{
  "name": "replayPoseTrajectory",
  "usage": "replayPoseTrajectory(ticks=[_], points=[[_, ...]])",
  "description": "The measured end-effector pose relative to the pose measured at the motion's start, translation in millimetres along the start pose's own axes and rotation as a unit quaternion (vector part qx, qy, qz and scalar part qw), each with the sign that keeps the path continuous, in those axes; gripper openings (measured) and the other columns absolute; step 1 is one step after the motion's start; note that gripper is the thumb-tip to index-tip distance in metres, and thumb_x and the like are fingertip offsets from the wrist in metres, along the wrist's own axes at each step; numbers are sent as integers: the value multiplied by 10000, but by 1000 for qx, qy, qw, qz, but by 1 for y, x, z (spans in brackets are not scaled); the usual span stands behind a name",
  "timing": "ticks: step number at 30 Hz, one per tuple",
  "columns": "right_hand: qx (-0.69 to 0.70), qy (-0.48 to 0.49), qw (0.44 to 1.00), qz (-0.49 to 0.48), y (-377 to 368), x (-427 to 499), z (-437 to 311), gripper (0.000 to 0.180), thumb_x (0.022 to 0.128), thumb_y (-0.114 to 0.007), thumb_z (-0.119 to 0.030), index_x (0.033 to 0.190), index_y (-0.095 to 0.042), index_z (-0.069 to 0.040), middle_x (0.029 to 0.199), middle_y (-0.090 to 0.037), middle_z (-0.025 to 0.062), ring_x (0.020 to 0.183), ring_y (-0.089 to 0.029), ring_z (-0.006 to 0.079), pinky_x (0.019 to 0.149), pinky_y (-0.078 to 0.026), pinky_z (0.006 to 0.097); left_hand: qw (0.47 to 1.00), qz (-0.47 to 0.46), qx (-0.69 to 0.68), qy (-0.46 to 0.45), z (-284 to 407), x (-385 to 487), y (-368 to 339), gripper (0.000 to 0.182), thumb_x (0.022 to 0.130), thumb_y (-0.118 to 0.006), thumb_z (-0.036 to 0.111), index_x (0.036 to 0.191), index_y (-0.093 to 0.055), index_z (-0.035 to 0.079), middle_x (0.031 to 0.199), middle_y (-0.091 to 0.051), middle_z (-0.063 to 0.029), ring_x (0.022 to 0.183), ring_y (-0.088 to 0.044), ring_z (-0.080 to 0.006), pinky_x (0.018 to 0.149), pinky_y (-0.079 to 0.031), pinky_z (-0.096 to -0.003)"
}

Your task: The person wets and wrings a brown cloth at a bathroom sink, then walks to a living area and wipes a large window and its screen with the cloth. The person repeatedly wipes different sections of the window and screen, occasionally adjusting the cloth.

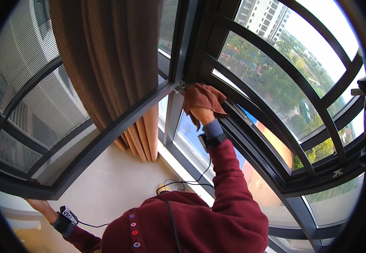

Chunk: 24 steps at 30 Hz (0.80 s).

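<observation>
A reddish-brown cloth (pixel 203 98) is under my right hand (pixel 203 114), which presses it against the dark window frame near the hinge corner; the cloth hides most of my fingers. Beside it is a metal hinge (pixel 180 88). At the lower left, my left hand (pixel 39 205) is at the bottom outer corner of the swung-out screen sash (pixel 107 136), its fingertips hidden behind the frame. The sash holds a fine mesh (pixel 43 117). Each wrist wears a strapped device with a cable.
Brown curtains (pixel 143 136) hang behind the screen. Black cables (pixel 186 182) run across the body in front of the pale floor (pixel 116 177). Barred window panes (pixel 265 76) stand at the right, with trees and a tall building outside. A white sill edge (pixel 183 175) runs below.
</observation>
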State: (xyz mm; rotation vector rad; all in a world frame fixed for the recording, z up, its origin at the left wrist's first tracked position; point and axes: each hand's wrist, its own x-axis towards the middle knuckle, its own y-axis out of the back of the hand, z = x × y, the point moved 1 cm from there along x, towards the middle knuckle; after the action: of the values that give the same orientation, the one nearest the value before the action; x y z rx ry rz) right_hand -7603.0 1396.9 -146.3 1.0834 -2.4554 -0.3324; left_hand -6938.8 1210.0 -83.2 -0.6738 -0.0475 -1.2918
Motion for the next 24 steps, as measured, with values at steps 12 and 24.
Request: replayPoseTrajectory(ticks=[12, 24], points=[[-395, 47, 917, -23, -9, 61, -14, 239, 638, -693, -334, 658, -680, -97, 595, -602, 100, 491, -559, 284, 463, -413, 394, 997, 65, 35, 15, 8, -9, -22, 490, 918, -494, 461, 1251, -519, 102, 1008, -581, -111, 860, -584, -236, 747, -512, -321], [-507, 74, 815, 272, 62, -112, -55, 339, 431, -765, -344, 720, -682, -187, 746, -573, 102, 775, -515, 314, 715, -354, 414, 997, 25, 67, -23, 19, -13, -44, 603, 928, -427, 507, 1341, -419, 68, 1252, -487, -164, 1087, -537, -306, 912, -490, -386]])
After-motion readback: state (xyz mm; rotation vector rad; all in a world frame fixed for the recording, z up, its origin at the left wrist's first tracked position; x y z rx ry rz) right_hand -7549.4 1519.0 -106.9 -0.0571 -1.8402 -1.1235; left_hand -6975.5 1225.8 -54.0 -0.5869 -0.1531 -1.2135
